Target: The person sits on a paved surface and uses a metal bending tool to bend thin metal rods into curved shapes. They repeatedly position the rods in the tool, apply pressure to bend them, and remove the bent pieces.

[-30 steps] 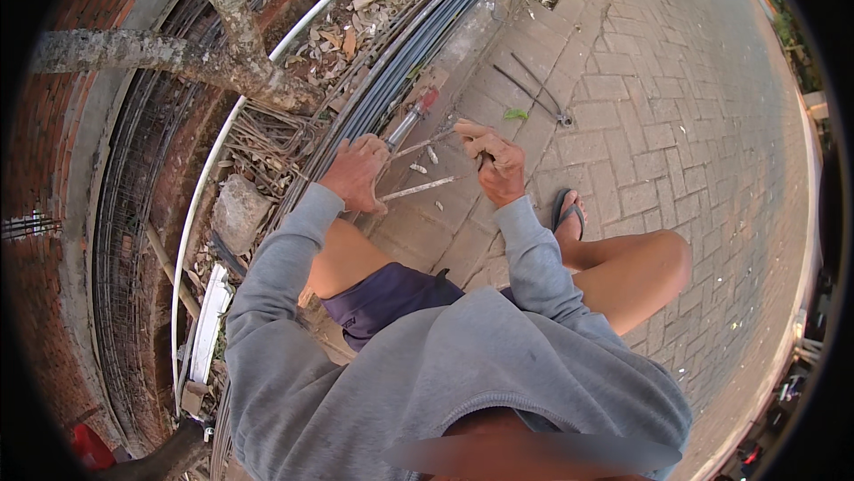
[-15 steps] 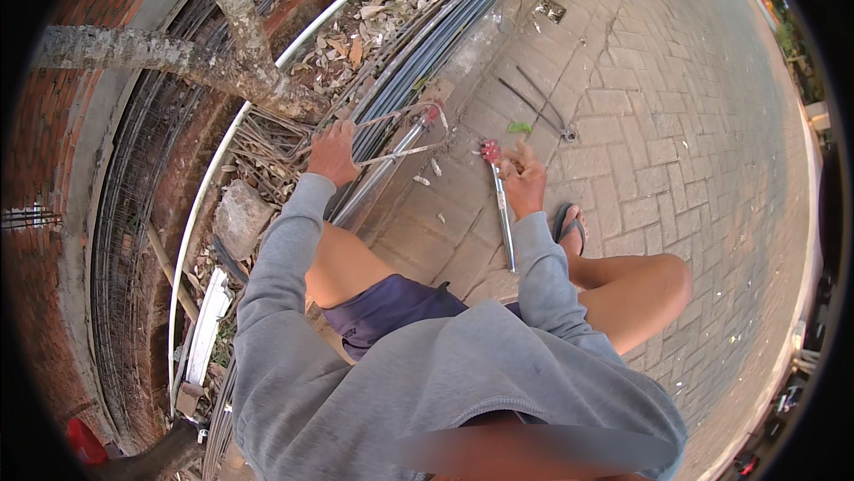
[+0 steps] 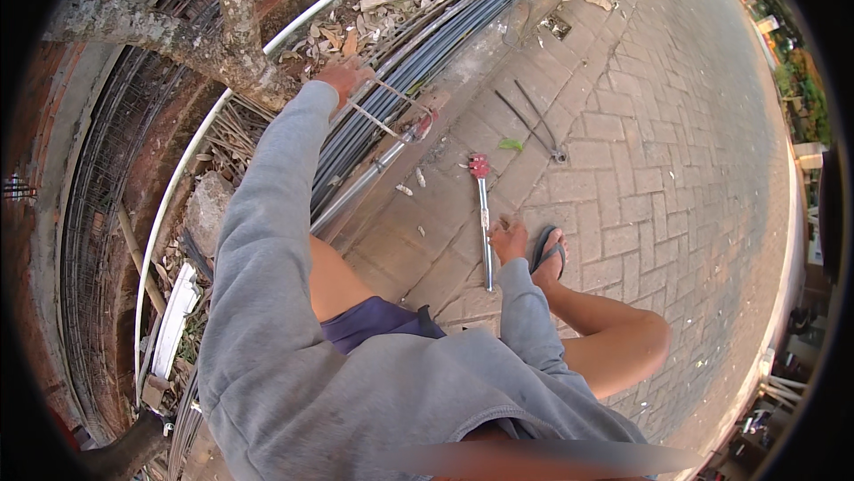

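Bent rod loop [image 3: 374,117] sits between 11 and 12 o'clock, pale, two strands running from the left hand [image 3: 345,81] toward the red head of a silver tool [image 3: 382,164]. Left grip is closed on the loop's near end, arm stretched out to 11. Far end overlaps that red head in view; can't tell if it touches.

Silver tool lies slanted, head toward 12, beside the bundle of blue-grey rods [image 3: 463,41], which sweeps from 1 o'clock down to 10.

Second red-headed tool [image 3: 485,214] is just off centre toward 3, flat on the paving [image 3: 623,179], head up toward 1, shaft end down toward 5. Right hand [image 3: 509,239] is just right of its shaft, between 3 and 4, fingers bent. Can't tell if the right grip touches the shaft or is closed on anything.

Dark long-handled tool [image 3: 534,125] lies on the paving between 1 and 2, handles splayed toward 12. Green leaf [image 3: 510,144] near it. Sandalled foot [image 3: 549,256] just past the right hand, near 4.
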Demonstrator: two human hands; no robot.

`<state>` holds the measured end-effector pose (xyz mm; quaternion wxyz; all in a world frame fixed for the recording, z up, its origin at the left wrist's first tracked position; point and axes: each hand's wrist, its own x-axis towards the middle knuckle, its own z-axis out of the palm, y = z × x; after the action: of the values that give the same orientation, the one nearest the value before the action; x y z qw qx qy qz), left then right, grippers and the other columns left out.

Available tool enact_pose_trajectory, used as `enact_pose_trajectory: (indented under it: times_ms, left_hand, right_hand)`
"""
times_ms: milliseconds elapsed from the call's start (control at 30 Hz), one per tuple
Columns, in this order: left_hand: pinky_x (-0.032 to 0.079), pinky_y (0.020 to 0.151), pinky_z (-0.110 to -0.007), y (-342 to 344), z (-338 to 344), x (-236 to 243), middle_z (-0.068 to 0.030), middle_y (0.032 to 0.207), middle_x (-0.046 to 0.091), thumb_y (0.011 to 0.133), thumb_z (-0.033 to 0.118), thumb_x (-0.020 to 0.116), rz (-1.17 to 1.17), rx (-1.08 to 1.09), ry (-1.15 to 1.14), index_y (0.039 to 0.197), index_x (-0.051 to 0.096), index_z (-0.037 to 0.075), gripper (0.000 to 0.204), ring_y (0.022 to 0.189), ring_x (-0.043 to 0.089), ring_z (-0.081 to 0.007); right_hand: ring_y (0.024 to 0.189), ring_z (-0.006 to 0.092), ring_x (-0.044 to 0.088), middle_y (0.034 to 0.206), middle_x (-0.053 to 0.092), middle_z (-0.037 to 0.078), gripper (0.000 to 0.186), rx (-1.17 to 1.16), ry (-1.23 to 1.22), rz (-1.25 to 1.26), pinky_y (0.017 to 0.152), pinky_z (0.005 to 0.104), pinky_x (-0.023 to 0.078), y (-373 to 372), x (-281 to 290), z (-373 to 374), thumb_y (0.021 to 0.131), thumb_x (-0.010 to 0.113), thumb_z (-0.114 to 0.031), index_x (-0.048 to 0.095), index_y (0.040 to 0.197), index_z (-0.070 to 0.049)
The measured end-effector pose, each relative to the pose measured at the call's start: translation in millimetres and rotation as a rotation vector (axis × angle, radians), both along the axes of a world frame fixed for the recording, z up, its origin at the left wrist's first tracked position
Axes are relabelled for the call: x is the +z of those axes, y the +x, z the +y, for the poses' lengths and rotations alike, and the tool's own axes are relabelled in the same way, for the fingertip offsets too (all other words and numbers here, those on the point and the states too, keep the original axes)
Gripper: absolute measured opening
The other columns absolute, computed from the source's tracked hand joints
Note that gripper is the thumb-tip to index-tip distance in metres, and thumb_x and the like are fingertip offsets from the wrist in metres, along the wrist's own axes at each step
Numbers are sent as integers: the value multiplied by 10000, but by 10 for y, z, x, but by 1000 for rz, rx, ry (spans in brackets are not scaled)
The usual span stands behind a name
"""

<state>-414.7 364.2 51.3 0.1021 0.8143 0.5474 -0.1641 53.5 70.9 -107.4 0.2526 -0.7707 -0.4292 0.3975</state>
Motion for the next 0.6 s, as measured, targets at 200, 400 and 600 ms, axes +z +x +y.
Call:
enact_pose_trajectory:
  times_ms: [200, 400, 600]
  left_hand:
    - [498, 1167, -459, 79, 337, -610, -159, 1650, 422, 1052, 81, 582, -156, 309, 57, 1508, 520, 236, 485, 1505, 466, -363]
    - [528, 1145, -478, 20, 242, -816, -167, 1639, 417, 947, -114, 583, 23, -55, 170, 1545, 492, 249, 706, 1498, 469, -378]
    - [494, 1171, -472, 31, 243, -807, -150, 1586, 470, 973, -100, 579, -37, -46, 131, 1537, 502, 265, 676, 1495, 466, -363]
  right_hand:
    - [1195, 436, 688, 1261, 712, 302, 588, 267, -153, -370, 1025, 490, 552, 19, -55, -423, 874, 803, -256, 664, 1370, 27]
    - [1169, 453, 654, 1112, 710, 296, 479, 289, -213, -564, 968, 527, 556, -52, -483, -923, 817, 865, -311, 687, 1119, 16]
    - [1013, 466, 700, 1013, 723, 261, 292, 374, -259, -583, 911, 549, 565, 55, -572, -832, 808, 784, -165, 662, 1013, 5]
